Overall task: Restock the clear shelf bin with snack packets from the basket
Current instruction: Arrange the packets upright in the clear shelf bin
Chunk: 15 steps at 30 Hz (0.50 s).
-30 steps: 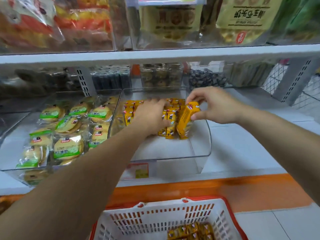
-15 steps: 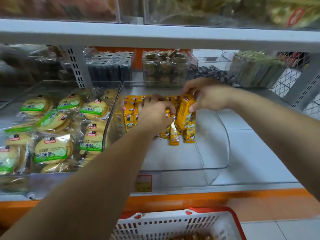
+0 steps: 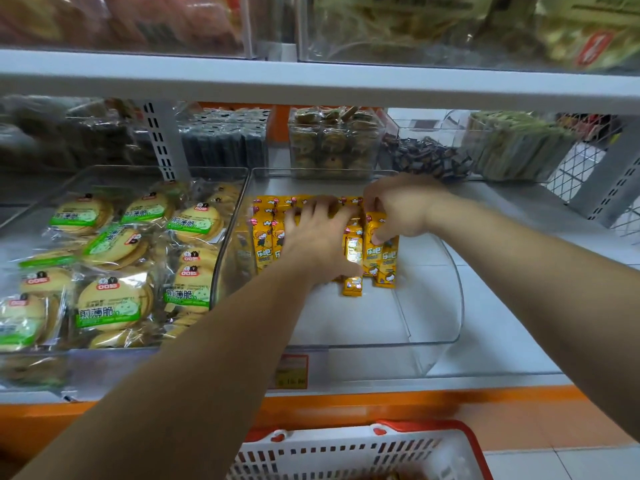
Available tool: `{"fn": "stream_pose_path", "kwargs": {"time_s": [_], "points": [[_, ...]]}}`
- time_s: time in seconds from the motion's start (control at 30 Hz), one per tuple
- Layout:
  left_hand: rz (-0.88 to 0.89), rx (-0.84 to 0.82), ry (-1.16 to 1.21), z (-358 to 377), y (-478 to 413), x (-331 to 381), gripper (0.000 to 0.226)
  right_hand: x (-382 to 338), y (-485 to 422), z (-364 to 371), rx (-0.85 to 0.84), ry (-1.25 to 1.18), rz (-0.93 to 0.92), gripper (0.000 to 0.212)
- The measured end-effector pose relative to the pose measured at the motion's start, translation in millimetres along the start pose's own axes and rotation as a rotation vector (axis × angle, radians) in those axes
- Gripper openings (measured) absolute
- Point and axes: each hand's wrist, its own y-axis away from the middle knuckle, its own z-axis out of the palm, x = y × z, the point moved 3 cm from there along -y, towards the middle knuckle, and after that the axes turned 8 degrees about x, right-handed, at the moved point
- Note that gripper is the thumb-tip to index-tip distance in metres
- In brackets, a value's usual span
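Note:
A clear shelf bin [image 3: 433,337] sits on the middle shelf, its back half holding rows of yellow snack packets [image 3: 265,244]. My left hand [image 3: 317,240] lies flat with spread fingers on top of the rows. My right hand [image 3: 401,211] pinches one yellow packet [image 3: 374,251] at the right end of the row, thumb on its front. One packet [image 3: 353,285] juts forward of the row. The white basket with red rim [image 3: 346,452] stands below at the bottom edge; its contents are barely visible.
To the left, a second clear bin [image 3: 221,258] holds green-labelled round biscuit packs. Behind stand tubs of dark sticks, cookies and wrapped sweets. An upper shelf board [image 3: 311,81] overhangs. An orange shelf edge and a price tag [image 3: 292,370] run in front.
My right hand has brought the yellow packet down from a tilted hold into the right end of the row. My left hand has flattened over the packets. The camera has tilted up slightly.

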Motion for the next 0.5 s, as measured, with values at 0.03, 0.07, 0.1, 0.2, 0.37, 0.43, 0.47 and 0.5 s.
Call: {"fn": "stream_pose_path", "kwargs": {"time_s": [0.03,0.07,0.1,0.2,0.37,0.43,0.47,0.5], "points": [[0.009,-0.022,-0.041,3,0,0,0.108,-1,-2,2,-0.005,0.008,0.003,0.05],[0.015,-0.026,-0.067,4,-1,0,0.111,-2,-3,3,-0.016,0.027,-0.004,0.05],[0.019,-0.011,-0.079,4,-1,0,0.109,-2,-3,5,-0.033,0.06,-0.018,0.05],[0.04,0.101,-0.094,2,-3,3,0.091,-2,-1,7,-0.11,0.095,-0.034,0.049],[0.026,0.081,-0.099,3,-3,4,0.091,10,34,-12,0.194,-0.223,0.12,0.041],[0.016,0.062,-0.059,1,-5,4,0.097,13,62,-14,0.378,-0.418,0.193,0.042],[0.022,0.06,-0.032,-1,-6,5,0.1,15,77,-10,0.413,-0.474,0.227,0.049],[0.045,0.065,-0.009,-2,-7,8,0.103,15,90,-5,0.409,-0.509,0.257,0.058]]}}
